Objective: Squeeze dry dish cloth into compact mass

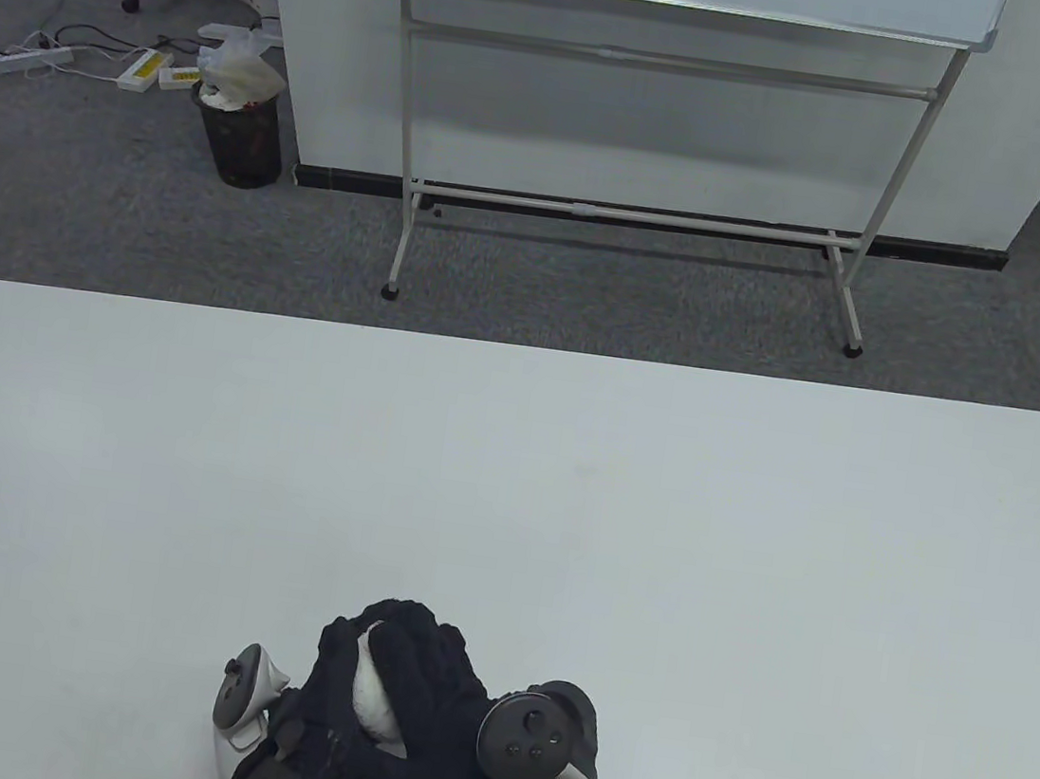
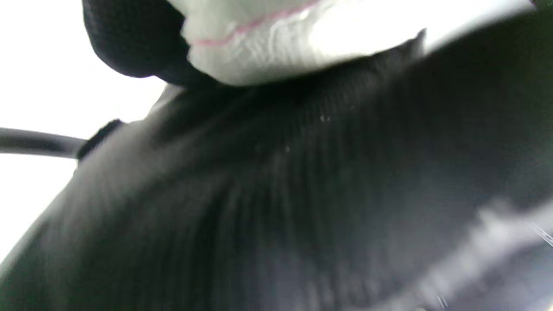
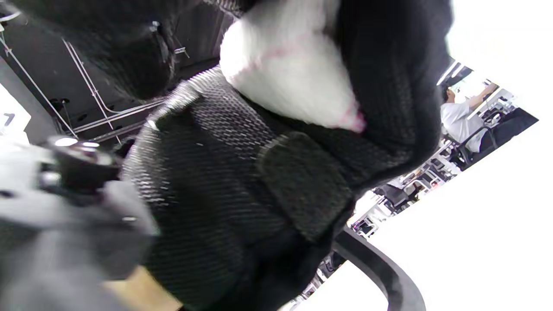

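Observation:
A white dish cloth (image 1: 372, 691) with a thin pink stitch line is bunched into a small wad between both gloved hands, at the near edge of the table. My left hand (image 1: 319, 717) cups it from the left. My right hand (image 1: 433, 684) wraps over it from the right and top, fingers curled around it. Only a strip of cloth shows between the fingers. In the left wrist view the cloth (image 2: 276, 39) shows at the top above dark glove fabric. In the right wrist view the cloth (image 3: 285, 73) bulges out between black gloved fingers (image 3: 389, 86).
The white table (image 1: 505, 502) stretches wide ahead and to both sides of the hands. Beyond its far edge stand a whiteboard frame (image 1: 649, 139) and a bin (image 1: 239, 128) on grey carpet.

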Tool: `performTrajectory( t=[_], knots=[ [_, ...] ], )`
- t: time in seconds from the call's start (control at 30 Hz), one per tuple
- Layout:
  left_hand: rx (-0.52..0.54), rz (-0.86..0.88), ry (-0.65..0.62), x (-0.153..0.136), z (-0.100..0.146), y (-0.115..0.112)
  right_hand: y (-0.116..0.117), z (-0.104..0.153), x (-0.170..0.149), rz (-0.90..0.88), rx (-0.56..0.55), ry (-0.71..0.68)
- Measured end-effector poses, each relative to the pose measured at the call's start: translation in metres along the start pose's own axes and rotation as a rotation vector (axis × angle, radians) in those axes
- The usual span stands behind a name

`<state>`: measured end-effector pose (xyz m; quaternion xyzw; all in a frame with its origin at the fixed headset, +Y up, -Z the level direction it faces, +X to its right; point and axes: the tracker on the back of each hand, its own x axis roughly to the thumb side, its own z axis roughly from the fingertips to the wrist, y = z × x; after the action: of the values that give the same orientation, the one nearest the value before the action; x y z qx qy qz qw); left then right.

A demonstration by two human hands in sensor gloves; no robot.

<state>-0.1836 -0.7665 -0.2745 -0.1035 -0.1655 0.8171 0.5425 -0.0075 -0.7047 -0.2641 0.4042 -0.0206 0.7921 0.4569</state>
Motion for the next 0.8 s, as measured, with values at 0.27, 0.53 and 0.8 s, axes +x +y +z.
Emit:
performTrajectory(
  t=[0.27,0.53,0.8],
  knots=[
    [0.083,-0.120,0.019,0.014,-0.003,0.012,-0.025,0.011,-0.005,-0.147,-0.182,0.017],
    [-0.027,-0.034,0.083,0.005,-0.009,0.003,-0.016,0.004,0.013,0.295,0.008,-0.048],
    [-0.138,0.003,0.102,0.005,-0.005,-0.007,-0.015,0.002,0.019,0.393,-0.075,-0.096]
  ],
)
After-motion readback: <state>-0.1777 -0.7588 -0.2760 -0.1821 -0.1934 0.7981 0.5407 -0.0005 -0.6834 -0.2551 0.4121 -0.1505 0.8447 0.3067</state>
